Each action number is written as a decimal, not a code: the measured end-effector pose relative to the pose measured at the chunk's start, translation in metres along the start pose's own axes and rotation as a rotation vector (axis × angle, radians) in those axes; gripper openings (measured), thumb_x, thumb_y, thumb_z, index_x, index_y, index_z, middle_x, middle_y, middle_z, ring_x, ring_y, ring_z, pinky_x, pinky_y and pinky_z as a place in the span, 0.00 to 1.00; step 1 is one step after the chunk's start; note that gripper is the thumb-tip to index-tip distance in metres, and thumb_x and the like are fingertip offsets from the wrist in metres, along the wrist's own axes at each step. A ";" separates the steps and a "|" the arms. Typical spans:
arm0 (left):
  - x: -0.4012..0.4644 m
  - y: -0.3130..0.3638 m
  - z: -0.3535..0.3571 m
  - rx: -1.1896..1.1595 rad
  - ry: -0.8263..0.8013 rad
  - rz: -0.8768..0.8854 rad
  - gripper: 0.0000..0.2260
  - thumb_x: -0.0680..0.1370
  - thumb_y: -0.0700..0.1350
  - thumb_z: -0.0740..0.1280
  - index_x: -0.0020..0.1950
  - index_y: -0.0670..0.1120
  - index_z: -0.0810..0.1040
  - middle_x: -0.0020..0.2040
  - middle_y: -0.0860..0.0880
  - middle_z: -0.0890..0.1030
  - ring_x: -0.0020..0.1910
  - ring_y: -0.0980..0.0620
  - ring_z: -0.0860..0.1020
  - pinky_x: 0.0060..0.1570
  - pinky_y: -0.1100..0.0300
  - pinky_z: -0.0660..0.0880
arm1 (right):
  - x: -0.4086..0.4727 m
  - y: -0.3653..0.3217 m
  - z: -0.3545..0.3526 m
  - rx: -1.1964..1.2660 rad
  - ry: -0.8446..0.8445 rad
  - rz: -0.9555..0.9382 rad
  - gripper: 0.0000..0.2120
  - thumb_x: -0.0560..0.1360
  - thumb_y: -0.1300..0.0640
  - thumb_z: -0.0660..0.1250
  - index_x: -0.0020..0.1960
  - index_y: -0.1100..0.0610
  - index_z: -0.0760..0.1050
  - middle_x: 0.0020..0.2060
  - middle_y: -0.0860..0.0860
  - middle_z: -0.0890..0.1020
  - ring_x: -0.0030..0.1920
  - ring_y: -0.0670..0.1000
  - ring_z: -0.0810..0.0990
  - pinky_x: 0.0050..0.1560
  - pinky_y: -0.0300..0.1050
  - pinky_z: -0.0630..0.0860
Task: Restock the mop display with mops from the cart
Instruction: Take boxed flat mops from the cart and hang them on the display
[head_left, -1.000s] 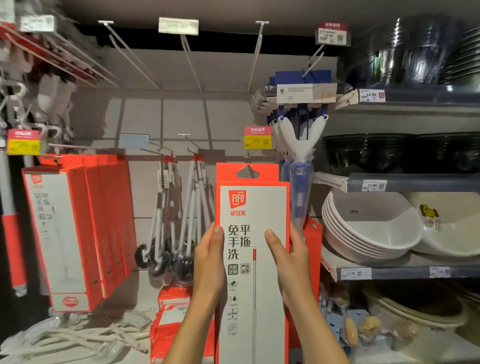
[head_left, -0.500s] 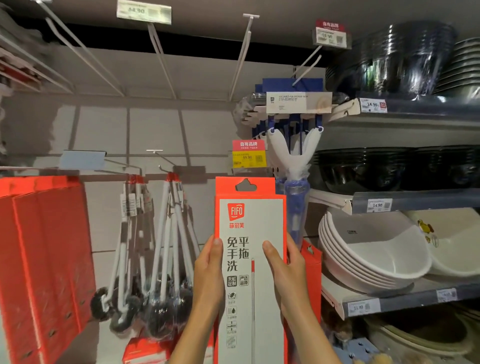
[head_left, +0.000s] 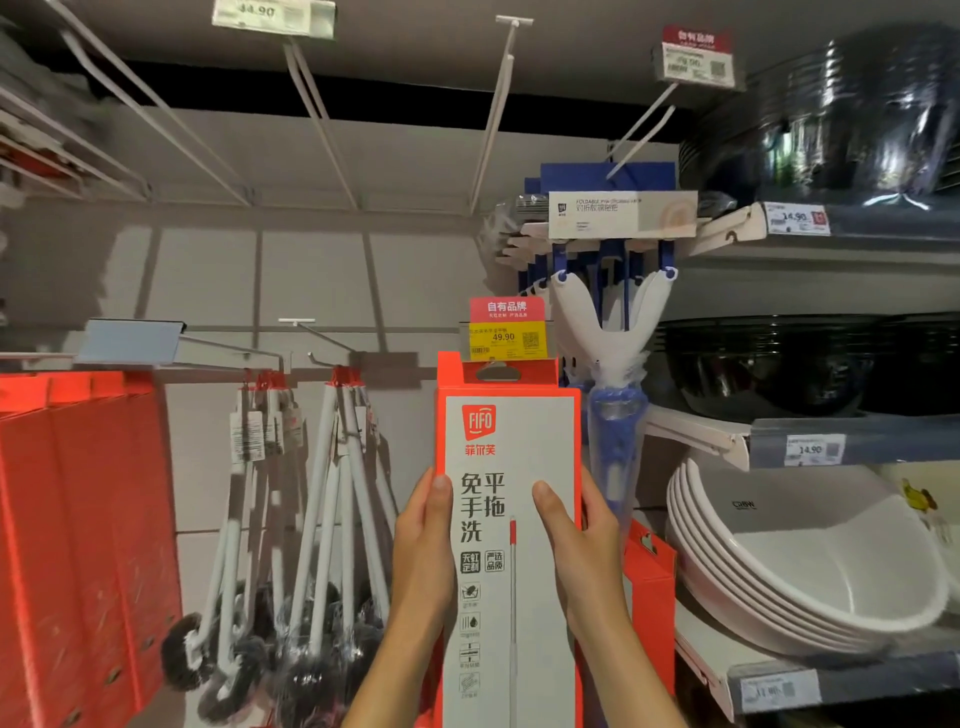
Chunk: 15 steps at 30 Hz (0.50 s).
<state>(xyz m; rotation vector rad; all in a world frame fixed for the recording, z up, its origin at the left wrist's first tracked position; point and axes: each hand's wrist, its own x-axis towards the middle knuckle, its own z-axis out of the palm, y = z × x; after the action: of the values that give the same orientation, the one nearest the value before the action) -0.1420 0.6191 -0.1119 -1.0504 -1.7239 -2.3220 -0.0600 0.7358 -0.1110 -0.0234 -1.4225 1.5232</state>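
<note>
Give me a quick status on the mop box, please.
Both hands, left hand and right hand, grip the box. Upright below the price tag. Not yet hung; nothing blocking.

Both hands have lifted the mop box higher, toward the price tag.

single head cam — wide-angle, tilted up at the pegboard wall, close range. mop box sits dead centre, near the lens. empty hooks run overhead, shelf edges bend at right — no second view to overlap.
</note>
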 end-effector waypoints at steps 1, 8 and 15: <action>0.003 -0.001 0.002 0.006 0.003 -0.002 0.19 0.80 0.63 0.56 0.57 0.54 0.80 0.48 0.52 0.87 0.47 0.53 0.85 0.41 0.67 0.78 | 0.004 0.001 0.000 0.002 -0.006 0.001 0.20 0.78 0.54 0.71 0.68 0.45 0.75 0.57 0.44 0.85 0.57 0.46 0.84 0.47 0.36 0.81; 0.014 -0.009 0.011 0.012 0.036 0.029 0.23 0.79 0.67 0.56 0.58 0.53 0.80 0.48 0.53 0.86 0.47 0.54 0.85 0.40 0.67 0.78 | 0.021 0.010 -0.006 0.005 -0.049 0.009 0.23 0.76 0.50 0.71 0.70 0.45 0.74 0.60 0.45 0.84 0.60 0.50 0.83 0.56 0.52 0.82; 0.023 -0.008 0.018 0.002 0.022 0.059 0.22 0.79 0.67 0.57 0.59 0.55 0.80 0.50 0.52 0.86 0.48 0.53 0.85 0.42 0.64 0.79 | 0.033 0.009 -0.012 0.038 -0.051 0.017 0.23 0.75 0.50 0.72 0.69 0.44 0.74 0.57 0.45 0.85 0.56 0.49 0.85 0.48 0.45 0.84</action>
<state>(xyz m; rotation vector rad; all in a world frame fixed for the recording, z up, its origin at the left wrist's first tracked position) -0.1539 0.6455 -0.1031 -1.0556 -1.6645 -2.2871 -0.0745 0.7680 -0.1020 0.0264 -1.4369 1.5745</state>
